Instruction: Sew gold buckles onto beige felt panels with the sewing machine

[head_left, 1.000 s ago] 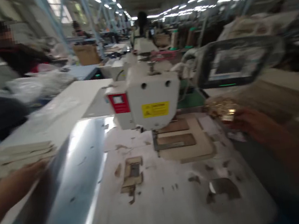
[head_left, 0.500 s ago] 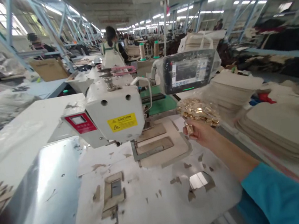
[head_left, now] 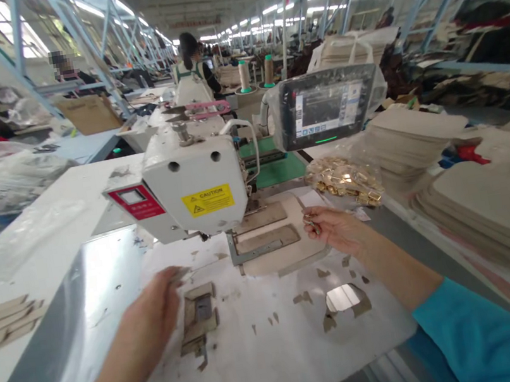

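My right hand [head_left: 332, 227] pinches a small gold metal buckle [head_left: 310, 223], tilted nearly edge-on, over the right side of a beige panel [head_left: 313, 243]. The panel lies under a metal clamp frame [head_left: 264, 250] beside the sewing machine head [head_left: 193, 181]. On the left, my left hand [head_left: 155, 308] has its fingers pressed together around a thin beige strip [head_left: 182, 273], mostly hidden by the fingers. Close to its right lies a small metal clamp plate [head_left: 200, 317] with a square opening, on the white sheet [head_left: 279, 353].
A clear bag of gold buckles [head_left: 347, 180] lies behind my right hand, below the control screen [head_left: 328, 106]. Stacks of beige panels [head_left: 483, 214] stand right. Beige strips [head_left: 4, 324] lie far left. Pink-handled scissors [head_left: 204, 109] rest on the machine. A person [head_left: 192, 66] sits ahead.
My left hand has come in from the strips at far left to beside the clamp plate. My right hand has moved slightly left with the buckle, which has turned edge-on.
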Action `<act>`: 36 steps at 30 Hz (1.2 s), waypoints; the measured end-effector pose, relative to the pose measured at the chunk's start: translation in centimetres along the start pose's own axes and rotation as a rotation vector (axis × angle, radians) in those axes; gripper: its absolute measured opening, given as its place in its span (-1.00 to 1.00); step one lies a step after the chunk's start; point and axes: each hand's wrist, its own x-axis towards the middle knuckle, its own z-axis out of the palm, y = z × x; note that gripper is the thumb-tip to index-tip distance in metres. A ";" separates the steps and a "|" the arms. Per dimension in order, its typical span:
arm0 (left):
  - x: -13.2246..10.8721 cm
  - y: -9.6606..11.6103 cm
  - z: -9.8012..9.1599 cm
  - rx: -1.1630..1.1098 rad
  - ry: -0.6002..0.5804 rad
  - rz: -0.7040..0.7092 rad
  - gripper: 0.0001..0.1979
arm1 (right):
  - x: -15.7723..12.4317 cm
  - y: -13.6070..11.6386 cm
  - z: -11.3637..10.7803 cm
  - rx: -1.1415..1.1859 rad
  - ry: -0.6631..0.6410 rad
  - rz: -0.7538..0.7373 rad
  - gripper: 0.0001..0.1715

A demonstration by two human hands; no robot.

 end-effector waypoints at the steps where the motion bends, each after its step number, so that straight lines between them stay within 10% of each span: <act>1: 0.6 2.0 1.3 -0.033 -0.054 0.069 -0.74 | -0.1 0.5 0.5 -0.051 0.004 -0.049 -0.71; 6: 3.9 12.1 5.6 0.049 -0.045 0.285 -0.81 | -0.7 2.4 2.5 -0.402 -0.017 -0.247 -0.63; 10: 5.5 15.8 6.4 0.158 -0.164 0.362 -0.83 | -1.2 2.6 2.9 -0.713 -0.019 -0.548 -0.74; 14: 5.7 16.8 7.4 0.203 -0.153 0.360 -0.82 | -1.4 2.7 2.8 -0.948 0.064 -0.747 -0.74; 27: 6.1 17.3 10.6 0.123 -0.142 0.383 -0.84 | -2.5 1.4 2.4 -0.761 -0.099 -0.095 -0.69; 36: 7.7 16.6 10.5 0.044 -0.115 0.470 -0.73 | -2.9 1.8 3.1 -0.844 -0.085 -0.136 -0.86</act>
